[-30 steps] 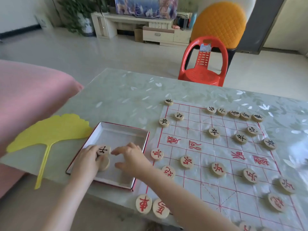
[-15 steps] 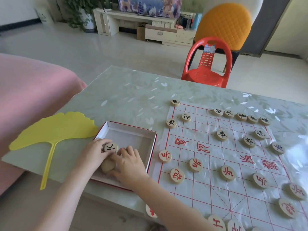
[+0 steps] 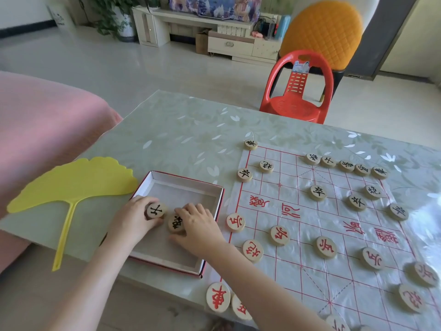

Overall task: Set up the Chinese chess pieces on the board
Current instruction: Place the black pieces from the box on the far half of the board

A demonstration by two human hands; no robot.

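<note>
both hands are inside the box (image 3: 176,187) on the worktop (image 3: 181,130). the left hand (image 3: 133,218) holds one black-marked piece (image 3: 155,210), and the right hand (image 3: 200,225) closes its fingers on a second piece (image 3: 175,223). the board (image 3: 334,223) lies just beside the box. i think two pieces lifted together can slip, or the forearm can push the red pieces (image 3: 253,250) near the board edge.

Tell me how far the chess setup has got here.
Mostly done: black-lettered wooden discs fill the far half of the red-lined plastic board, red-lettered ones the near half. In hand: the left hand and right hand each grip a black-lettered piece inside the red-edged cardboard box. Left: placing those two.
</note>
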